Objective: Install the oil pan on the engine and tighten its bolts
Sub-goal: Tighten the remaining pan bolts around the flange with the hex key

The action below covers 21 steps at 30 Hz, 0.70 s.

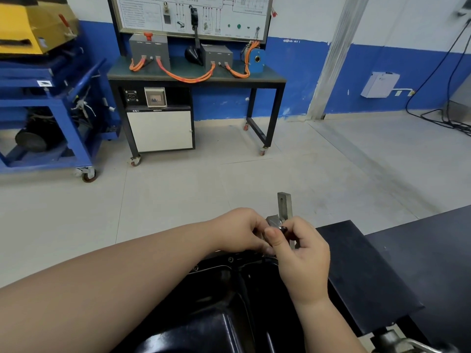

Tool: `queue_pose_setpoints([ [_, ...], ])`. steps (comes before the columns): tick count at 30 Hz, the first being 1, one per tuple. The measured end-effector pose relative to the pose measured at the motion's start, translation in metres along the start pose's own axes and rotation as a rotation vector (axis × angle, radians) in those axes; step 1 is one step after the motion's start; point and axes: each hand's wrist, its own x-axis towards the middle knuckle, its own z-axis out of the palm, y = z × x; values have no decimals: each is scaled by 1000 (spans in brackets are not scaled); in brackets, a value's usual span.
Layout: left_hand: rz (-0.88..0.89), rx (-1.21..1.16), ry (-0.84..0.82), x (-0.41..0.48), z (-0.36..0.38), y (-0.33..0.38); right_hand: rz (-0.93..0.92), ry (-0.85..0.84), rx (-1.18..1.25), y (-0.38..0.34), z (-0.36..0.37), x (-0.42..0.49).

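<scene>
The right hand [303, 258] pinched a small bolt [282, 228] between thumb and forefinger, above the far flange of the oil pan [229, 309]. The left hand [239, 230] lay just beside it, fingers curled; their contents could not be determined. The pan sat below both hands, apparently already placed. Two flange bolts [230, 259] appeared inserted. Remaining bolts and final tightening were judged outstanding.

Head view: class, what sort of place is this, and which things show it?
Probably a vocational auto-training workshop: a wiring-diagram board above a wheeled bench with orange cables, a blue wheeled stand, and a black oil pan in front of the person.
</scene>
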Motion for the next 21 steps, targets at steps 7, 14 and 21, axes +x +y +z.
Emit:
queue_pose_setpoints([
  [7,-161,-306,-120,-3,1,-5,155,-242,126,8,-7,0],
  [14,-172,-732,-106,-3,-4,8,182,-18,171,-5,-27,9],
  [21,-253,-913,-23,2,7,21,327,-294,31,-14,-28,0],
])
